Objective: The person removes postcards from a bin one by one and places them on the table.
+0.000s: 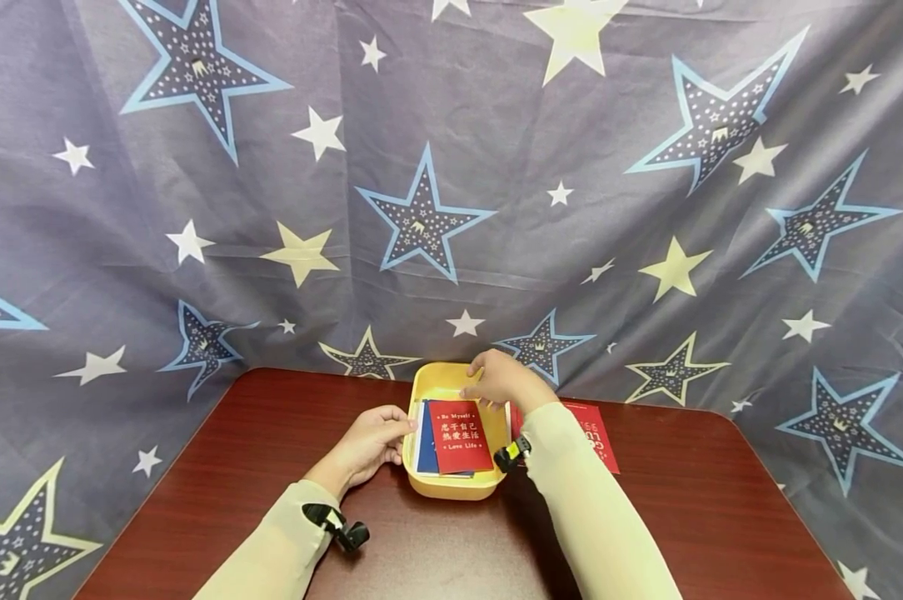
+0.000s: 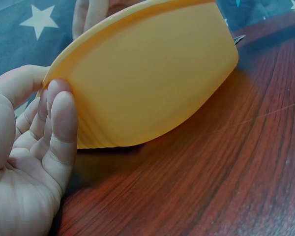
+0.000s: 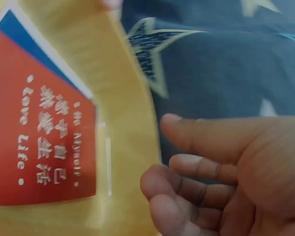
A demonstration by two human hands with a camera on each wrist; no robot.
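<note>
A yellow plastic bin (image 1: 451, 488) stands on the table, holding a red card (image 1: 461, 437) printed with white lettering, "Be Myself" and "Love Life". Beneath that card lies a blue one with a white edge (image 1: 426, 446). My left hand (image 1: 372, 442) pinches the bin's left rim, thumb over the edge and fingers against the outer wall, as the left wrist view shows. At the far right corner of the bin is my right hand (image 1: 502, 379), fingers loosely bent with nothing between them. Its fingertips (image 3: 157, 181) overlap the rim in the right wrist view; contact is unclear.
A red sheet with white print (image 1: 597, 429) lies right of the bin, partly hidden behind the right forearm. The dark red wooden table (image 1: 271, 442) ends at a grey star-patterned cloth (image 1: 414, 308). Both wrists wear small black cameras.
</note>
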